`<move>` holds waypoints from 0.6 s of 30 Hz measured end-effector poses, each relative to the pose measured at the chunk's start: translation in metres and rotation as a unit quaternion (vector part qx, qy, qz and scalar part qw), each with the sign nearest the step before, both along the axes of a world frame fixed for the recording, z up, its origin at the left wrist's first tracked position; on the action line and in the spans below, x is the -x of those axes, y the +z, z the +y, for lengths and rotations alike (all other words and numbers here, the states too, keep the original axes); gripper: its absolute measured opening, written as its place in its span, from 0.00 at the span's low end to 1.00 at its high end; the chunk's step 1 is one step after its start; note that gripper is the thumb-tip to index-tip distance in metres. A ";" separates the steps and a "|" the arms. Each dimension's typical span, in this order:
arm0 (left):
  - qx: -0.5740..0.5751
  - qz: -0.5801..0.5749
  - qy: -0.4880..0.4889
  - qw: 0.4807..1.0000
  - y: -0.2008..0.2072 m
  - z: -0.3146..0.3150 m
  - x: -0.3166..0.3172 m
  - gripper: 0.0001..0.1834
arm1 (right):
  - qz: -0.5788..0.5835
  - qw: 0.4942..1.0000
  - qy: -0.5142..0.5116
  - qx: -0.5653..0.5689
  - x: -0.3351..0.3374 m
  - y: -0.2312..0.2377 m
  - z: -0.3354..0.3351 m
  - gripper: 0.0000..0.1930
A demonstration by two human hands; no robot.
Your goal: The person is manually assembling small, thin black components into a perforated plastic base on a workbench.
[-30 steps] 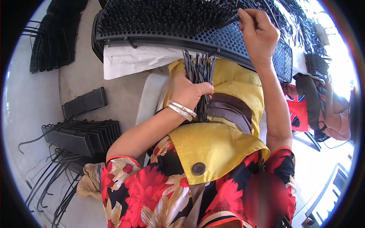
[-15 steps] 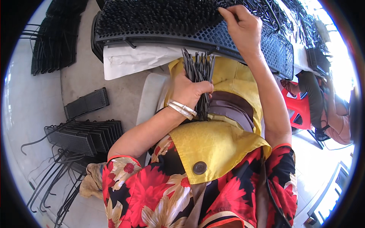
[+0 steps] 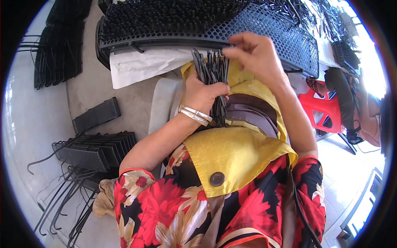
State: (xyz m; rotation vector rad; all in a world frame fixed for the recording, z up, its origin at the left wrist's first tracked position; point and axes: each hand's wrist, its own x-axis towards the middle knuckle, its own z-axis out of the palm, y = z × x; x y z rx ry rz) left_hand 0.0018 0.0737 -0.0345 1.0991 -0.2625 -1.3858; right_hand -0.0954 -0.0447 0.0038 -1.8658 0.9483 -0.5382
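My left hand (image 3: 202, 93) is closed around an upright bundle of thin black strips (image 3: 210, 68), with their ends sticking out above and below the fist. My right hand (image 3: 259, 57) hovers just right of the bundle's top, thumb and forefinger apart, with nothing visible between them. Beyond both hands lies a black perforated metal tray (image 3: 269, 29). Many short black strips (image 3: 165, 18) stand upright in its holes on the left and middle, while bare holes show on the right part. White paper (image 3: 136, 68) hangs below the tray's near edge.
Stacked black perforated trays with hooked rods (image 3: 95, 151) stand at the left; more black racks (image 3: 58, 53) are behind them. Loose black strips (image 3: 326, 20) lie at the far right. A person's arm (image 3: 364, 111) and a red stool (image 3: 320, 111) are at the right.
My right hand has come back from the tray's holes toward me, down to the top of the bundle, and its pinch has opened. My left hand keeps its grip.
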 end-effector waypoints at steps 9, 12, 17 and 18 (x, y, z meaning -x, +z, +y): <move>-0.005 0.014 -0.025 1.000 0.003 -0.002 -0.005 0.12 | -0.145 0.974 -0.103 -0.144 0.021 -0.001 0.023 0.04; 0.011 0.047 -0.003 0.999 0.009 -0.005 -0.007 0.11 | -0.205 0.964 -0.121 -0.120 0.020 0.000 0.019 0.04; -0.009 0.108 -0.031 0.994 0.010 -0.007 -0.018 0.14 | -0.221 0.957 -0.138 -0.127 0.015 0.004 0.018 0.05; -0.008 0.109 -0.030 0.994 0.008 -0.007 -0.018 0.14 | -0.251 0.950 -0.146 -0.111 0.016 0.004 0.018 0.05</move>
